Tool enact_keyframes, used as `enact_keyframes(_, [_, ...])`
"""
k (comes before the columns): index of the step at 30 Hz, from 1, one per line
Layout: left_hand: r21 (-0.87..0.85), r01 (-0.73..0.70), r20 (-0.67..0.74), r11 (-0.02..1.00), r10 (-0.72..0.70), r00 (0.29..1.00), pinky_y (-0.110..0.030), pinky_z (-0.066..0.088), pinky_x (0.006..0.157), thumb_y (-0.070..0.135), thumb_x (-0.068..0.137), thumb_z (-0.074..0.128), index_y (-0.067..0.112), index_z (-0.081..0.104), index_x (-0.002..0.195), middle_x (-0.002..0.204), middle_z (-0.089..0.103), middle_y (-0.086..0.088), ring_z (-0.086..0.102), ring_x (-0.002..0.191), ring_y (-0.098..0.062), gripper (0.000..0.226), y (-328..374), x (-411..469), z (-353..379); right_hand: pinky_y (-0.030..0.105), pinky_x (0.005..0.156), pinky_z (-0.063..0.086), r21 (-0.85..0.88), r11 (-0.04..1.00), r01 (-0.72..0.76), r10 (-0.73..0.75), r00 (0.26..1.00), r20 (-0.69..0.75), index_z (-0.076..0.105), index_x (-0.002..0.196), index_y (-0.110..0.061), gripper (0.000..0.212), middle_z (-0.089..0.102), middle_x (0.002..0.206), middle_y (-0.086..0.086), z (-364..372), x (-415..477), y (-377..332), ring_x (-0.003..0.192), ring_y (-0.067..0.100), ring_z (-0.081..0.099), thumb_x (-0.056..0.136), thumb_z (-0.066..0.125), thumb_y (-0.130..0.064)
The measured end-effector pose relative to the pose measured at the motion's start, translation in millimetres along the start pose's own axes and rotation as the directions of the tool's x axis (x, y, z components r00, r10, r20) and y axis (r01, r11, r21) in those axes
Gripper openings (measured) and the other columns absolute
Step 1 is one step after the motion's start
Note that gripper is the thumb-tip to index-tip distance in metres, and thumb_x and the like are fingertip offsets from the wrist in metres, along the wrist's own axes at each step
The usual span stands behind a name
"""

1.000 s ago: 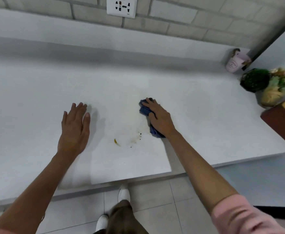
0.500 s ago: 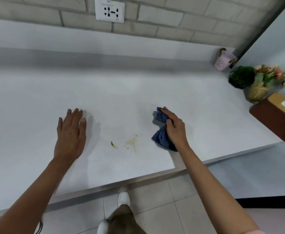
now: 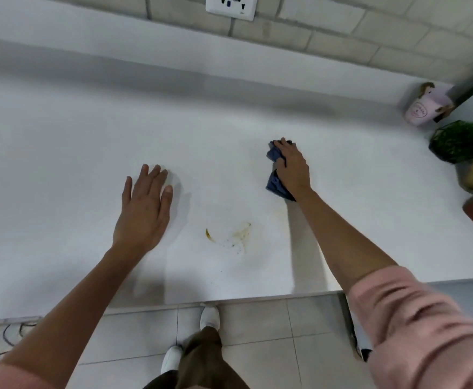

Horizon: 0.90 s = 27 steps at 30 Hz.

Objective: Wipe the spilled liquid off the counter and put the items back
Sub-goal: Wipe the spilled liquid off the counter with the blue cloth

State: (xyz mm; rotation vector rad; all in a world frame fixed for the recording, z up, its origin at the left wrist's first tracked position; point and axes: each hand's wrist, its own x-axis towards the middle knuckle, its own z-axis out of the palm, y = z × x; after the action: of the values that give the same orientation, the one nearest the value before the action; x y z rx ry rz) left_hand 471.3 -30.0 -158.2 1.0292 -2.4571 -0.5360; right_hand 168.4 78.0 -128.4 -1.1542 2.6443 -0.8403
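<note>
Two hands on a white counter, the spill between them not yet wiped

At the bottom of the frame stood white shoes (image 3: 209, 315) on floor tiles, with a pink sleeve (image 3: 426, 327) at lower right. Above them on the counter (image 3: 61, 164), the left hand (image 3: 142, 209) lay flat at centre left, fingers straight and spread, holding nothing. Just right of it sat the yellowish spill (image 3: 239, 235), a smear with small specks. Up and to the right, apart from the spill, the right hand (image 3: 293, 169) pressed down on a bunched blue cloth (image 3: 274, 184), its fingers curled over it. Far right stood a pink cup (image 3: 423, 109) and a green plant (image 3: 457, 141). A wall socket (image 3: 231, 5) sat at top centre.
</note>
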Motion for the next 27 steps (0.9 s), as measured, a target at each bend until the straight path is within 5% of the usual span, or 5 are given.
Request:
enact_keyframes(5, [-0.001, 0.012, 0.017, 1.0, -0.012, 1.0, -0.035, -0.003, 0.119, 0.035, 0.101, 0.019, 0.015, 0.031, 0.145, 0.155, 0.026, 0.0, 0.006, 0.147, -0.012, 0.05, 0, 0, 0, 0.036, 0.118, 0.024, 0.183, 0.945, 0.272, -0.299, 0.944, 0.139, 0.056, 0.127, -0.003, 0.044, 0.048, 0.141, 0.016, 4, -41, -17, 0.138, 0.029, 0.036, 0.088, 0.042, 0.013])
enact_keyframes(8, [-0.022, -0.01, 0.007, 1.0, 0.01, 1.0, -0.036, -0.002, 0.118, 0.032, 0.102, 0.022, 0.013, 0.033, 0.144, 0.155, 0.027, -0.002, 0.008, 0.147, -0.014, 0.048, 2, -1, -2, 0.032, 0.117, 0.026, 0.279, 0.919, 0.279, -0.332, 0.929, 0.165, 0.062, 0.123, -0.009, 0.05, 0.052, 0.139, 0.009, 11, -87, -31, 0.139, 0.023, 0.036, 0.084, 0.041, 0.015])
enact_keyframes(18, [-0.07, -0.007, -0.006, 0.998, 0.006, 1.0, -0.038, -0.001, 0.118, 0.026, 0.102, 0.025, 0.009, 0.037, 0.142, 0.154, 0.029, -0.007, 0.012, 0.147, -0.02, 0.045, 5, -2, -5, 0.019, 0.117, 0.021, 0.5, 0.861, 0.098, -0.196, 0.97, 0.147, 0.061, 0.124, -0.011, 0.05, 0.052, 0.14, 0.002, 42, -182, -93, 0.137, 0.011, 0.037, 0.087, 0.035, 0.01])
enact_keyframes(23, [-0.082, -0.034, -0.004, 0.996, 0.034, 0.999, -0.039, -0.001, 0.117, 0.024, 0.102, 0.025, 0.007, 0.037, 0.141, 0.153, 0.03, -0.009, 0.011, 0.147, -0.02, 0.045, 6, -3, -11, 0.022, 0.114, 0.031, 0.627, 0.779, 0.006, -0.036, 0.999, 0.035, 0.062, 0.123, -0.009, 0.05, 0.054, 0.138, 0.003, -9, -172, -78, 0.129, 0.007, 0.047, 0.088, 0.032, 0.012])
enact_keyframes(27, [-0.073, -0.059, -0.03, 0.996, 0.057, 0.998, -0.039, -0.001, 0.116, 0.023, 0.102, 0.025, 0.006, 0.039, 0.14, 0.152, 0.032, -0.011, 0.013, 0.146, -0.023, 0.043, 3, -3, -8, 0.014, 0.107, 0.037, 0.559, 0.828, -0.048, 0.121, 0.988, -0.094, 0.066, 0.118, -0.016, 0.049, 0.056, 0.136, -0.003, -53, -168, -36, 0.124, 0.001, 0.049, 0.089, 0.034, 0.006])
